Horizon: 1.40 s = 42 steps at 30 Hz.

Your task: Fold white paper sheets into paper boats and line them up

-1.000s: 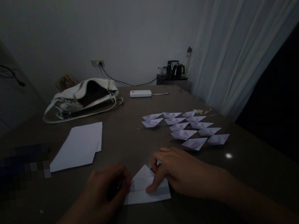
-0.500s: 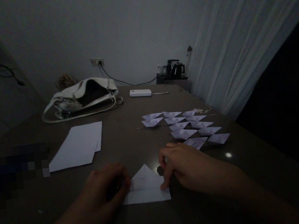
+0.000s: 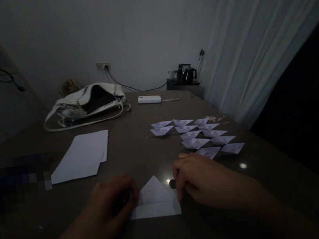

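Observation:
A white sheet of paper [image 3: 156,201], folded to a point at the top with a flap across the bottom, lies flat on the dark table [image 3: 140,153] in front of me. My left hand [image 3: 115,199] has its fingers curled and pinches the paper's left edge. My right hand [image 3: 197,177], fingers bent, presses its fingertips at the paper's right edge. To the right, beyond my right hand, lie several folded paper boats [image 3: 197,136] in rows.
A stack of plain white sheets [image 3: 83,156] lies at the left. Further back are a white handbag [image 3: 86,104] and a white power bank [image 3: 149,99] with a cable. A curtain [image 3: 255,42] hangs at the right. A kettle [image 3: 185,74] stands in the corner.
My right hand has slid from the middle of the folded paper out to its right edge. The left hand has stayed at the left edge.

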{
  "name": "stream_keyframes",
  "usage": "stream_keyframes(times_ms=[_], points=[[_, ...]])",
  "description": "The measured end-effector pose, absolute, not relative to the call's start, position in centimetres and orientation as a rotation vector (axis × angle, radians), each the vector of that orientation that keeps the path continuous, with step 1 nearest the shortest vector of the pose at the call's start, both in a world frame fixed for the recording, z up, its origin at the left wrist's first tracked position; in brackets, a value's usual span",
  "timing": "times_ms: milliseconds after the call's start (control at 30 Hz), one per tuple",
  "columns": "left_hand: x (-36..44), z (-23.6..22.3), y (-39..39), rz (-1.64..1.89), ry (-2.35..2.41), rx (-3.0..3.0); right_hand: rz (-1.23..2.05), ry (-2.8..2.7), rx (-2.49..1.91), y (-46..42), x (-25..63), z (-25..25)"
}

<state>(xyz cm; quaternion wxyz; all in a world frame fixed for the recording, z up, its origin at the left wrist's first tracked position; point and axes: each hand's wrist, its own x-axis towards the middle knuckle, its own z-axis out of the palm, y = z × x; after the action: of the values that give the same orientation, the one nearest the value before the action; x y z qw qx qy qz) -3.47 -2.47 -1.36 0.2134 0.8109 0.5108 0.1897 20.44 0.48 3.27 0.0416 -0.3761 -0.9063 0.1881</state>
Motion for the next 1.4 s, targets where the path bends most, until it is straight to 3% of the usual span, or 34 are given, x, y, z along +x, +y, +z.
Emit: stream_keyframes(times_ms=[133,333,467,967,1400], points=[[-3.9,-1.5,-2.3,0.513,1.352,2.334,0.482,-2.685,-1.055,0.4,19.7,2.6],[-3.8,-2.3,-2.5,0.569,1.405,2.348,0.761,-2.507,-1.023,-0.7,17.1,-0.3],[-3.4,-2.4,-2.6,0.533,1.451,2.329,0.765,-2.421,-1.141,-0.8,16.3,-1.5],[-3.6,-2.1,-2.3,0.415,1.465,2.332,0.863,-2.614,-1.193,0.4,18.5,0.9],[-3.5,-2.7,-2.9,0.593,1.45,2.499,0.961,-2.695,-1.336,1.2,20.6,2.3]])
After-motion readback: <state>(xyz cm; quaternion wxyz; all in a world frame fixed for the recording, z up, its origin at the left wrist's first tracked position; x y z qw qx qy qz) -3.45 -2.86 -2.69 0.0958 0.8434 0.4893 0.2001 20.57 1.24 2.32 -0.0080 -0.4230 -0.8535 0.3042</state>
